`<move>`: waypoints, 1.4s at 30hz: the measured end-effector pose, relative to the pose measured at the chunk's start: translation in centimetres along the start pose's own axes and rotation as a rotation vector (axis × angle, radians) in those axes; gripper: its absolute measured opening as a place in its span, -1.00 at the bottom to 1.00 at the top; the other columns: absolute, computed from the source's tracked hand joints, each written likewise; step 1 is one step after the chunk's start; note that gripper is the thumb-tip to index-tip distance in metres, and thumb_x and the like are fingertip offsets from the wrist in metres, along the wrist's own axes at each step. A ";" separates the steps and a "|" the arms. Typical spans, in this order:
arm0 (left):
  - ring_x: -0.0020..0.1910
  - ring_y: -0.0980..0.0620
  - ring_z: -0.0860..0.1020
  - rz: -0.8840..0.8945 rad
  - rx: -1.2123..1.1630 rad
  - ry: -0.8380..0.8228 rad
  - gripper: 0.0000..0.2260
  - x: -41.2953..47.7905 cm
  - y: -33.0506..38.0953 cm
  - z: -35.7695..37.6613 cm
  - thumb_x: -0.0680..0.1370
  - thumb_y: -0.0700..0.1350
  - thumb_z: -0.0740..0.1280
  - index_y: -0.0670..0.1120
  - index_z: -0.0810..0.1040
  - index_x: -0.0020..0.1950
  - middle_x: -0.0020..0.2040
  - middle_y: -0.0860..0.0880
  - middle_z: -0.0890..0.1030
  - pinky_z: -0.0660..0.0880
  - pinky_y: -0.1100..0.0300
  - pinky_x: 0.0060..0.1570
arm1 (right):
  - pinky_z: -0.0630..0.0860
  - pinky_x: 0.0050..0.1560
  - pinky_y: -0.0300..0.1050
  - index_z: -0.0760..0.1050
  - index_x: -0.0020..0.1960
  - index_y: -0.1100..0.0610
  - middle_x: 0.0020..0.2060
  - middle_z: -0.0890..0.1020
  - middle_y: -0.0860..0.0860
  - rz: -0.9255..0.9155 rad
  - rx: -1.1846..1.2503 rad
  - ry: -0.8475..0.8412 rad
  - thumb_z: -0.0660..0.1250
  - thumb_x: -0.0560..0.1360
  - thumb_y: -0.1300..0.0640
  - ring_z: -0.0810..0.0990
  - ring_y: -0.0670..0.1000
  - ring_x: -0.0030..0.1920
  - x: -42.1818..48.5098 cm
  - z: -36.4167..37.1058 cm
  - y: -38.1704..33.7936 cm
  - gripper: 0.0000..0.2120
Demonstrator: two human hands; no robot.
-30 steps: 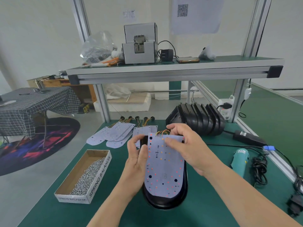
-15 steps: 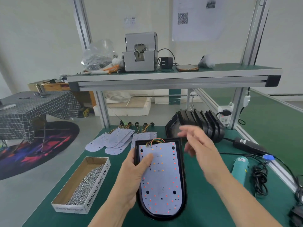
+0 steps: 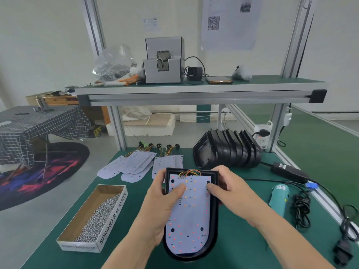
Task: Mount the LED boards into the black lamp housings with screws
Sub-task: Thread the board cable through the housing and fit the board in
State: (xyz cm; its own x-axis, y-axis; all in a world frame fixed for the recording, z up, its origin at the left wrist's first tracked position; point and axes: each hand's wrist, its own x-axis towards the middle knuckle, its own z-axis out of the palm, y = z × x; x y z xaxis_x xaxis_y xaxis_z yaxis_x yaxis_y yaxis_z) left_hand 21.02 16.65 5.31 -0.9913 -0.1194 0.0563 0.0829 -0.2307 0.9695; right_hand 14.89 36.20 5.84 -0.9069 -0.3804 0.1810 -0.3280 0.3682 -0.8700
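Head view: my left hand, right hand clasp black housing; LED board seated, screws pending; far spare boards, stacked housings undone.

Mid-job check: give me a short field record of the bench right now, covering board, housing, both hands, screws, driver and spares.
Board: LED board lies inside the housing, wires at its far end
Fixing: mounting holes look empty
Left: left hand grips the housing's left edge, thumb on the board
Right: right hand grips the housing's right edge, thumb on the board
Fasteners: screws loose in the cardboard box, left of the housing
Driver: screwdriver lies to the right, untouched
Spares: spare boards far left; stacked housings far right
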 end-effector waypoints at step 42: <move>-0.10 0.03 0.53 0.131 0.230 -0.187 -0.79 1.1 2.1 -3.1 0.44 -0.19 0.44 0.06 0.57 -0.01 -0.11 0.00 0.59 0.50 0.19 -0.04 | 0.45 -0.06 -0.27 0.56 0.00 0.03 -0.14 0.61 -0.05 -0.152 0.235 -0.166 0.34 0.58 -0.01 0.52 -0.09 -0.15 0.3 1.2 -0.4 -0.89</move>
State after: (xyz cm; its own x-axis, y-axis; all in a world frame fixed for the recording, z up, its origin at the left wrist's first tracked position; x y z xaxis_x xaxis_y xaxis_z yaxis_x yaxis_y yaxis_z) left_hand 20.42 13.08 6.72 -0.9771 0.0509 0.2068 0.2071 0.0021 0.9783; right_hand 15.05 34.94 5.70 -0.7907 -0.5560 0.2562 -0.3684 0.0980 -0.9245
